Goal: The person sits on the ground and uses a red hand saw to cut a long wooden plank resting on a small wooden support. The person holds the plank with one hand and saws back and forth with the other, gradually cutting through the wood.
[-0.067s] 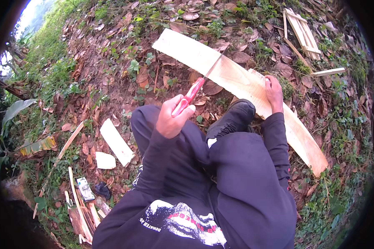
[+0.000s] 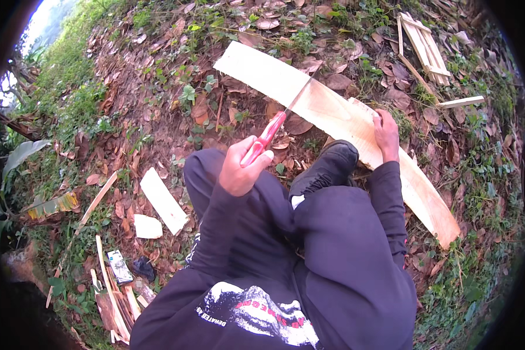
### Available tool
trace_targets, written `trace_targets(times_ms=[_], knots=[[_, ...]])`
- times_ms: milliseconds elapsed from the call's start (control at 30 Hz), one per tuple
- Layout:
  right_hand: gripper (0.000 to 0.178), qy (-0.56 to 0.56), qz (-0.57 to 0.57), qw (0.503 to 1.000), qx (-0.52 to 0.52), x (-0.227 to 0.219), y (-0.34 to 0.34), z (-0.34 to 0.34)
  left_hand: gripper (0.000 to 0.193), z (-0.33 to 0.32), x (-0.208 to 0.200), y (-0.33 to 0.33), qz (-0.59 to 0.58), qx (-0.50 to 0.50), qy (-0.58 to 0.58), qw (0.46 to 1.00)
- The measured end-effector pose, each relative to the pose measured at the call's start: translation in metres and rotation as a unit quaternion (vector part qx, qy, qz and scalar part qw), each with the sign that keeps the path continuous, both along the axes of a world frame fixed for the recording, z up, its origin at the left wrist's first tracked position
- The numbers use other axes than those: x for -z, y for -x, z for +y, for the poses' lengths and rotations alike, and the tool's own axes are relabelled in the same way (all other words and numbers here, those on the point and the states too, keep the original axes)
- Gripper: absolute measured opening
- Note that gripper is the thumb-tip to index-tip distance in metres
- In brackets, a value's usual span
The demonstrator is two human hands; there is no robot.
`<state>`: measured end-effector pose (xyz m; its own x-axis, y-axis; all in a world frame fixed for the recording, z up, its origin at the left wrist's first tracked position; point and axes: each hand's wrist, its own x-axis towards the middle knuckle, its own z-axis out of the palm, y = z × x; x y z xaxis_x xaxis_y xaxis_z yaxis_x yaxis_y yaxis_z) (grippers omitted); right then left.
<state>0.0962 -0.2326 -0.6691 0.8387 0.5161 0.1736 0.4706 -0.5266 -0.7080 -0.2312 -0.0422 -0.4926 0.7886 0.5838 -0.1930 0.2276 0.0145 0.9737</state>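
Clasping a red-handled saw [image 2: 272,129] mid-frame, the left grip [image 2: 242,169] lays it across an unsevered board [image 2: 338,114]; whether the right grip [image 2: 387,139] pinches is unclear.

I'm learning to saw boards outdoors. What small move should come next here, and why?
Probably a light pull of the red-handled saw back toward the body: the left hand grips it, its blade lies across the pale wooden board, and the right hand rests on that board, seemingly steadying it.
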Motion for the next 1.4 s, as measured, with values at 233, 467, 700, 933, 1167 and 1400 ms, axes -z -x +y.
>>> trace_targets(times_ms=[233,467,700,933,1167,1400], knots=[[0.033,0.14,-0.064,0.987,0.042,0.014,0.01,-0.06,0.015,0.0,0.003,0.011,0.014,-0.003,0.033,0.999],[0.046,0.093,-0.127,0.986,-0.049,-0.028,0.011,0.055,0.01,-0.018,0.002,0.002,-0.013,-0.014,0.044,0.999],[0.067,0.176,-0.121,0.973,0.085,-0.009,0.035,0.035,0.008,-0.023,-0.037,0.03,0.055,-0.017,0.063,0.996],[0.043,0.191,0.066,0.974,0.104,0.012,0.021,-0.101,0.008,-0.025,-0.023,0.054,-0.003,0.0,0.026,1.0],[0.033,0.268,0.057,0.961,-0.028,0.003,-0.003,-0.104,0.008,-0.02,-0.021,0.067,0.001,-0.024,0.035,0.999],[0.043,0.248,-0.15,0.907,-0.306,-0.155,0.013,0.002,0.011,-0.016,-0.013,0.052,0.048,-0.03,0.063,0.996]])
